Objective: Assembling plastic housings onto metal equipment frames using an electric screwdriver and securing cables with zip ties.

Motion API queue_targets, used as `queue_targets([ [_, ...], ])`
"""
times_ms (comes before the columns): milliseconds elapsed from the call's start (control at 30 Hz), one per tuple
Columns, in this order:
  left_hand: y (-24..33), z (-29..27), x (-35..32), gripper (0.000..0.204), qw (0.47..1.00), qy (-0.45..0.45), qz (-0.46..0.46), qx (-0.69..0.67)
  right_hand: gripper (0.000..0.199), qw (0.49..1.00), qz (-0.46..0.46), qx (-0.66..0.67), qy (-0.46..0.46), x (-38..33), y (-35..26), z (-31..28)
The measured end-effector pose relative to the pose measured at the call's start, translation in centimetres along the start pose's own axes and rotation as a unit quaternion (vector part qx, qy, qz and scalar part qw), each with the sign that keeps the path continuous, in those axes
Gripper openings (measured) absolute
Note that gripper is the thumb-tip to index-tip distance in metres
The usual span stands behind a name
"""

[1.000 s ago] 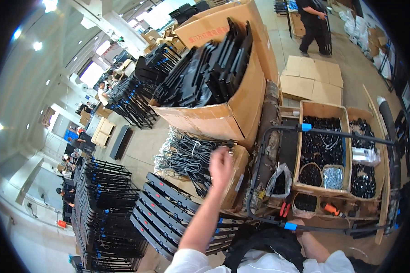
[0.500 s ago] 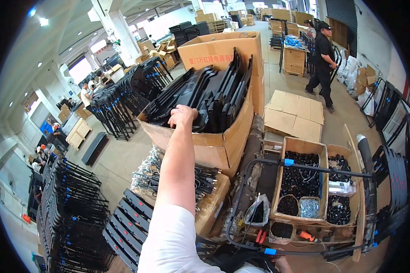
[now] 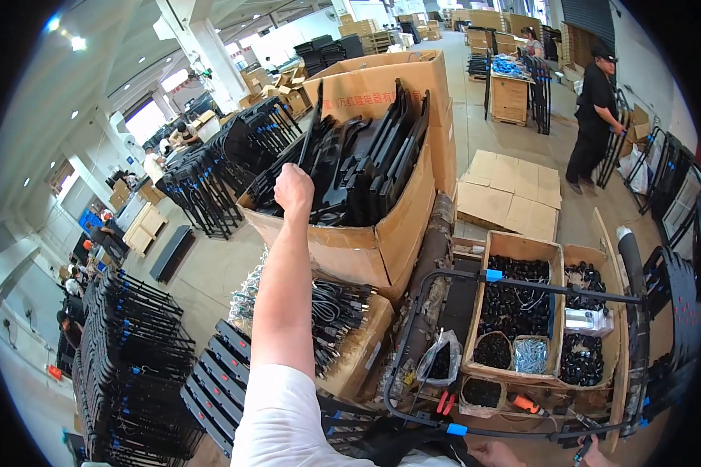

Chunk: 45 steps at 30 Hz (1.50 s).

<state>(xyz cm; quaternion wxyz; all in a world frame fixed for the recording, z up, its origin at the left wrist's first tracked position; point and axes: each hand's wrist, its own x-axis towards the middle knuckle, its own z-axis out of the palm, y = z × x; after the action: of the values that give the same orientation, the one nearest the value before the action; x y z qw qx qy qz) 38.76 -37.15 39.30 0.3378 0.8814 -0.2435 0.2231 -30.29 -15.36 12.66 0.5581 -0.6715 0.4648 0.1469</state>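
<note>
Left hand (image 3: 294, 189) stretched far forward on a bare forearm, white sleeve at the shoulder, fingers curled together into a closed fist around the upper edge of a black plastic panel (image 3: 319, 148) standing upright in a large cardboard box (image 3: 382, 241). Box full of many such black panels (image 3: 382, 156), leaning side by side, most tilted toward the right and sticking out above the rim. Gripped panel located at the left part of the box, close to its near left corner. Right hand (image 3: 494, 454) seen only partly at the lower edge, touching the black metal frame (image 3: 522, 284) with blue connectors; fingers mostly cut off by the picture edge, so not possible to say whether spread or closed. Below the large box, a smaller carton with bundles of black cables (image 3: 327, 300). To the right, inside the frame, an open carton (image 3: 514, 311) with small black parts, next to it bags with small black parts and screws (image 3: 530, 354). Low on the left, stacks of black racks with blue clips (image 3: 132, 342). Flattened cardboard sheets (image 3: 510, 191) on the floor behind the box. Further back on the right, a person in black clothes (image 3: 596, 117) standing near other racks, well apart from the hands.
</note>
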Motion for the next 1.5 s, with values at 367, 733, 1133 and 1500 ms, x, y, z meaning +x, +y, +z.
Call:
queue_targets([
  [367, 0.7, -13.6, -9.2, 0.031, 0.696, -0.144, -0.061, -0.701, 0.046, 0.929, -0.322, 0.181, 0.016, 2.4, -12.3, -11.4],
  [733, -3.2, -11.4, -47.9, 0.032, 0.297, -0.606, -0.235, -0.699, 0.070, 0.455, -0.490, 0.587, -0.457, 10.4, -26.7, -10.5],
  [1133, -20.1, -12.8, -49.4, 0.042, 0.712, -0.277, -0.415, -0.494, 0.043, 0.821, -0.200, 0.527, 0.092, 21.2, -18.0, 2.5],
  [1500, -20.9, -12.7, -49.2, 0.036, 0.668, -0.380, -0.388, -0.508, 0.037, 0.847, -0.130, 0.507, 0.093, 22.9, -17.3, 4.8],
])
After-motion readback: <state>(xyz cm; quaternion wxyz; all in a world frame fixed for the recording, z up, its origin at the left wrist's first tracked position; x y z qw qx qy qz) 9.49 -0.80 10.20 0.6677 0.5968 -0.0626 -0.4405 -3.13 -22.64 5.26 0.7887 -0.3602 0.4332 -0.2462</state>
